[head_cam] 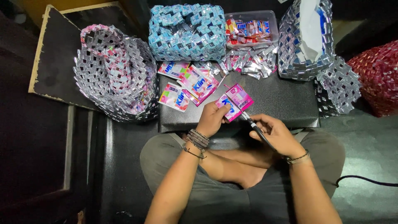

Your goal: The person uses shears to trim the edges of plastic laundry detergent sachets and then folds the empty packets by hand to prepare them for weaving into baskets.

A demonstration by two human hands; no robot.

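My left hand [212, 119] pinches a pink sachet wrapper [234, 101] and holds it up over the near edge of a black board [286, 103]. My right hand [277, 132] grips a thin black-handled tool [256, 127] whose tip meets the lower right edge of that wrapper. More pink and white wrappers [186, 84] lie spread on the board to the left of my hands. I sit cross-legged behind the board.
Woven foil baskets ring the board: a silver-pink one [114, 70] at left, a blue one [186, 32] at back, a silver one [304, 41] at right. A clear tub of wrappers [251, 28] and folded foil strips [246, 62] sit behind. A red woven piece [379, 79] lies far right.
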